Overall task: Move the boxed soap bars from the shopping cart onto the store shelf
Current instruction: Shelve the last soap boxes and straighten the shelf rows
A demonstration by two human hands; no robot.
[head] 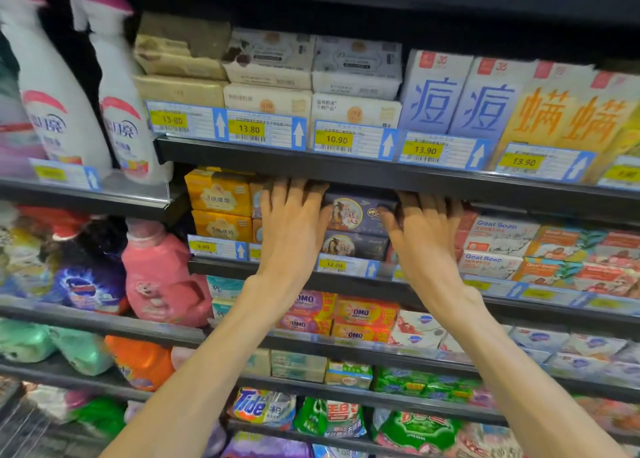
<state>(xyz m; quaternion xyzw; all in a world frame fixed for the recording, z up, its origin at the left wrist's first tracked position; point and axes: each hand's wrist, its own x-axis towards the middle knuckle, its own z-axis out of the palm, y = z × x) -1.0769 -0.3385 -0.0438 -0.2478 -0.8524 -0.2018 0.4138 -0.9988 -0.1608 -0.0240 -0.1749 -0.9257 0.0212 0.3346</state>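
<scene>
I have both hands flanking the dark soap boxes [358,227], stacked two high on the shelf [346,277]. My left hand [294,222] and right hand [424,235] lie flat, fingers straight and close together, equally near; the boxes' long axis spans between them.

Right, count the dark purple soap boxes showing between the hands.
2. One dark purple illustrated cardboard soap box sits on top, between the left hand and right hand; a second lies directly beneath. More may be hidden behind.
</scene>
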